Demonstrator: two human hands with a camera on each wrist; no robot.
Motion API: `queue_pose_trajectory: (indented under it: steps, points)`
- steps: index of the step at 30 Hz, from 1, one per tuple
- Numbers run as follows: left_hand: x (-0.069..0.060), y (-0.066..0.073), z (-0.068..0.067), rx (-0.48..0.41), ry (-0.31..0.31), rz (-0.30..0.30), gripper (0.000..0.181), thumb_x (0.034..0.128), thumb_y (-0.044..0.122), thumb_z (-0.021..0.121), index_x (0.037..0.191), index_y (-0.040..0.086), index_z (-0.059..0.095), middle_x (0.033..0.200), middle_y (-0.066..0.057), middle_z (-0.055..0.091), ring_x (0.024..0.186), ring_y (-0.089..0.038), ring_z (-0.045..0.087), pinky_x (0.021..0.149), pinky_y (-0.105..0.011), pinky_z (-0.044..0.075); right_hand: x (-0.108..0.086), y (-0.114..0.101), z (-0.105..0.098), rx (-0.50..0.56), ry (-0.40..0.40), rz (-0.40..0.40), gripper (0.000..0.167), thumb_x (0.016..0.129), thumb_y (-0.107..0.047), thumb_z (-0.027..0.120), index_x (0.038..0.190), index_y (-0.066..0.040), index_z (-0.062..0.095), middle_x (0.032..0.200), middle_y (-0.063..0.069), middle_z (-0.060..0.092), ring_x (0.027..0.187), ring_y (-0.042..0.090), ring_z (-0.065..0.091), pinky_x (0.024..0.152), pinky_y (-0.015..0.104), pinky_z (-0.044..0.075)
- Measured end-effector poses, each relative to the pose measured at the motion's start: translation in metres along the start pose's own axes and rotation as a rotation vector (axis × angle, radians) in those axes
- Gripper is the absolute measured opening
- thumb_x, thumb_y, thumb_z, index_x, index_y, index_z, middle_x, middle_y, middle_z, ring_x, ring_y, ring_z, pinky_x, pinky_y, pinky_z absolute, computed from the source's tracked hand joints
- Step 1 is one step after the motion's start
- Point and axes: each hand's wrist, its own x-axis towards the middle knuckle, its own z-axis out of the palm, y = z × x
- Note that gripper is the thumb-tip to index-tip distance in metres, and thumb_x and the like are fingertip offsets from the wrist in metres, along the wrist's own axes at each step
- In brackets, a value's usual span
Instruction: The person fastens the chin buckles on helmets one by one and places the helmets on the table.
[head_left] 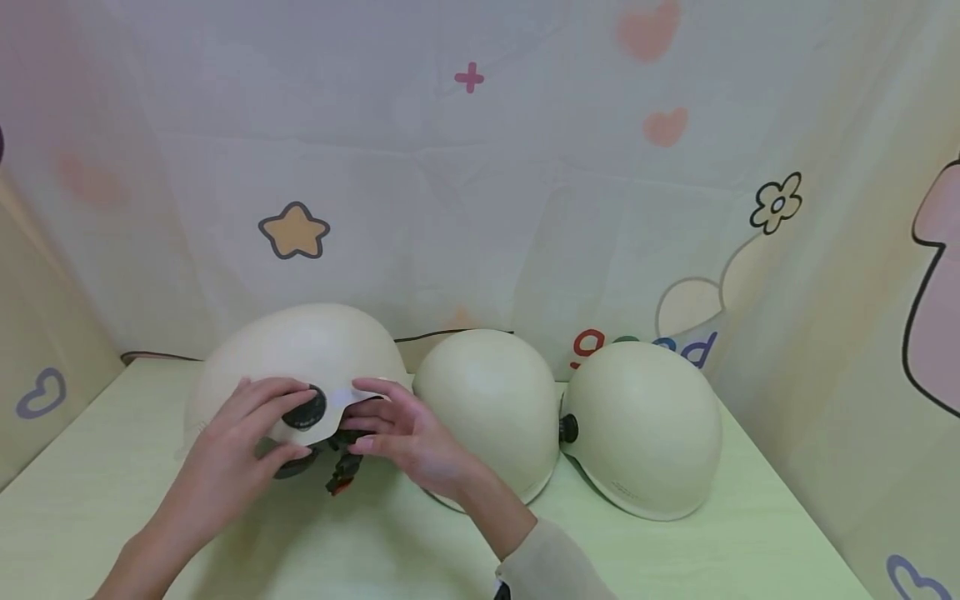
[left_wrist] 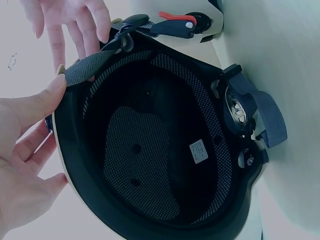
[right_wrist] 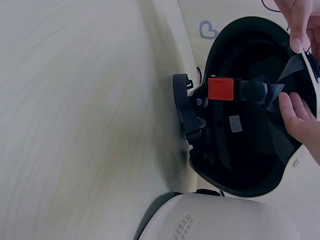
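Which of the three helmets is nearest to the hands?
The leftmost helmet: the left hand grips its rim, and the right hand is close to it. No hand holds the middle helmet or right helmet.

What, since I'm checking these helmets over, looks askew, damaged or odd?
The leftmost cream rounded helmet looks askew: it tilts, near rim raised in the left hand, while the cream rounded middle helmet and right helmet sit dome-up. The tilted one's black webbing strap with red buckle dangles. No damage or spill shows.
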Motion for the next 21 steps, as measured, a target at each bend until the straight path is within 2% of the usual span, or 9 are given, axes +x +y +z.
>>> queue_pose_trajectory:
  steps: [4,8,9,10,12,15,19,21]
  points:
    - [0.000,0.000,-0.003,-0.011,0.007,-0.013,0.060,0.0509,-0.007,0.083,0.107,0.001,0.062,0.110,-0.005,0.056,0.104,-0.019,0.048,0.108,-0.040,0.019,-0.002,-0.001,-0.005,-0.012,0.015,-0.004,0.058,0.085,0.018,0.046,0.138,-0.001,0.031,0.130,0.031,0.037,0.120,0.037,0.041,0.095,0.044,0.039]
    - [-0.001,-0.001,-0.007,-0.025,0.026,-0.064,0.058,0.0544,-0.007,0.081,0.108,0.002,0.062,0.113,-0.006,0.054,0.103,-0.020,0.048,0.108,-0.040,0.018,-0.004,-0.003,-0.010,-0.020,0.012,-0.011,0.057,0.085,0.016,0.046,0.137,-0.001,0.031,0.132,0.032,0.037,0.120,0.039,0.040,0.095,0.047,0.038]
    - [-0.002,-0.001,-0.008,-0.022,0.037,-0.078,0.058,0.0548,-0.007,0.081,0.109,0.002,0.062,0.113,-0.006,0.054,0.103,-0.019,0.047,0.107,-0.034,0.023,-0.004,-0.003,-0.011,-0.022,0.012,-0.010,0.057,0.085,0.016,0.046,0.138,-0.001,0.030,0.132,0.031,0.037,0.120,0.040,0.040,0.095,0.046,0.039]
    - [-0.002,-0.002,-0.009,-0.020,0.049,-0.093,0.058,0.0554,-0.008,0.081,0.109,0.002,0.062,0.113,-0.006,0.054,0.103,-0.018,0.047,0.107,-0.034,0.023,-0.004,-0.003,-0.012,-0.025,0.017,-0.004,0.057,0.085,0.015,0.046,0.138,-0.001,0.031,0.132,0.031,0.038,0.120,0.041,0.040,0.094,0.044,0.040]
    - [-0.004,-0.003,-0.011,-0.013,0.081,-0.119,0.058,0.0557,-0.008,0.081,0.110,0.001,0.062,0.113,-0.007,0.055,0.103,-0.017,0.046,0.101,-0.022,0.029,-0.006,-0.003,-0.015,-0.044,0.035,0.009,0.056,0.085,0.014,0.047,0.137,-0.003,0.033,0.131,0.027,0.042,0.120,0.041,0.041,0.092,0.041,0.043]
    - [-0.006,-0.006,-0.013,0.008,0.133,-0.150,0.059,0.0552,-0.009,0.080,0.110,-0.001,0.062,0.114,-0.010,0.055,0.104,-0.018,0.045,0.087,-0.007,0.029,-0.007,-0.002,-0.019,-0.056,0.068,0.027,0.055,0.085,0.012,0.049,0.136,-0.005,0.037,0.127,0.024,0.047,0.118,0.043,0.041,0.090,0.040,0.044]
    - [-0.008,-0.008,-0.015,0.022,0.174,-0.182,0.058,0.0548,-0.011,0.079,0.110,-0.003,0.062,0.113,-0.015,0.053,0.108,-0.029,0.043,0.085,-0.003,0.024,-0.010,0.000,-0.025,-0.054,0.102,0.049,0.053,0.085,0.012,0.049,0.134,-0.005,0.039,0.124,0.020,0.050,0.114,0.040,0.046,0.089,0.042,0.045]
    - [-0.010,-0.009,-0.016,0.024,0.179,-0.182,0.048,0.0653,0.003,0.079,0.110,-0.003,0.062,0.113,-0.016,0.052,0.108,-0.033,0.042,0.083,-0.005,0.025,-0.011,0.000,-0.028,-0.050,0.111,0.064,0.053,0.085,0.012,0.049,0.134,-0.005,0.039,0.123,0.020,0.051,0.112,0.036,0.049,0.089,0.043,0.045]
